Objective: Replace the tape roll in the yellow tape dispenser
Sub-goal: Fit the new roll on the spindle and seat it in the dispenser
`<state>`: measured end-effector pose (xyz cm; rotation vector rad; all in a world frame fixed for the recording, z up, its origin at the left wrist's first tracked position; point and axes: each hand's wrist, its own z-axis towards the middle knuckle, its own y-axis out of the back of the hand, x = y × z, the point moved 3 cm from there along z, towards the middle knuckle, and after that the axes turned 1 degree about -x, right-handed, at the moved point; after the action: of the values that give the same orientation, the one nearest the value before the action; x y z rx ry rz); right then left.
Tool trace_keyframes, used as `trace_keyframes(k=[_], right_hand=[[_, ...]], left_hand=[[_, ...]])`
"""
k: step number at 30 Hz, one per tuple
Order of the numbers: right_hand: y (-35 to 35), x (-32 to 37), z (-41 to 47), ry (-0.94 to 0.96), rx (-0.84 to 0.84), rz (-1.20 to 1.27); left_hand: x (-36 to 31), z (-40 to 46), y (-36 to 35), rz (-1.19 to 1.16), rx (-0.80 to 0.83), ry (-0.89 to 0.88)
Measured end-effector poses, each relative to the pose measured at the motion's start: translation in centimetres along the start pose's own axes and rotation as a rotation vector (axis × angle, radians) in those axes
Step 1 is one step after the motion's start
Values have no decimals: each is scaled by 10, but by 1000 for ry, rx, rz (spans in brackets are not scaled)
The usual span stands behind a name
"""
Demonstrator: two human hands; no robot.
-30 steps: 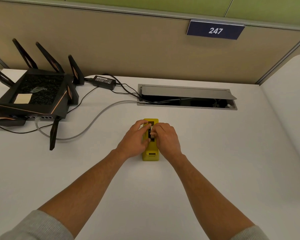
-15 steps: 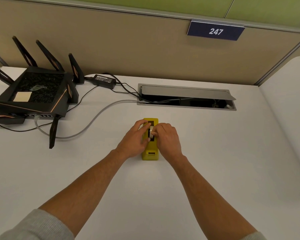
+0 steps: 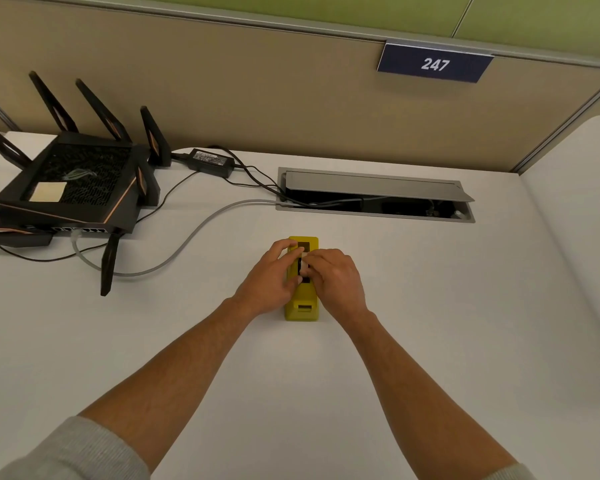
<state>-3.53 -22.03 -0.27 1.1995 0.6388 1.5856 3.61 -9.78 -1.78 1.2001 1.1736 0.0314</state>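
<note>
The yellow tape dispenser (image 3: pixel 301 308) stands on the white desk, its long axis pointing away from me. My left hand (image 3: pixel 269 280) clasps its left side, thumb and fingers resting on the top. My right hand (image 3: pixel 336 278) covers the right side, its fingertips pinching a small whitish tape roll (image 3: pixel 304 266) in the dispenser's dark top slot. Most of the roll is hidden by the fingers and the housing.
A black router (image 3: pixel 70 188) with upright antennas sits at the left, with a power brick (image 3: pixel 210 161) and cables (image 3: pixel 187 237) running to an open cable hatch (image 3: pixel 374 195) behind the dispenser. A partition wall with a "247" sign (image 3: pixel 434 64) closes the back.
Both hands stay on the dispenser. My right fingertips have shifted slightly on the whitish roll in the slot, which shows a little more now.
</note>
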Motion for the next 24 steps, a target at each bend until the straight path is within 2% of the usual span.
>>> trace_keyframes(k=[6,24], right_hand=[[-1,-1,6,55,30,-38],[-10,4,0,-34,27,-148]], left_hand=[[1,1,0,-14,1,3],[3,0,-3,-35,-7,13]])
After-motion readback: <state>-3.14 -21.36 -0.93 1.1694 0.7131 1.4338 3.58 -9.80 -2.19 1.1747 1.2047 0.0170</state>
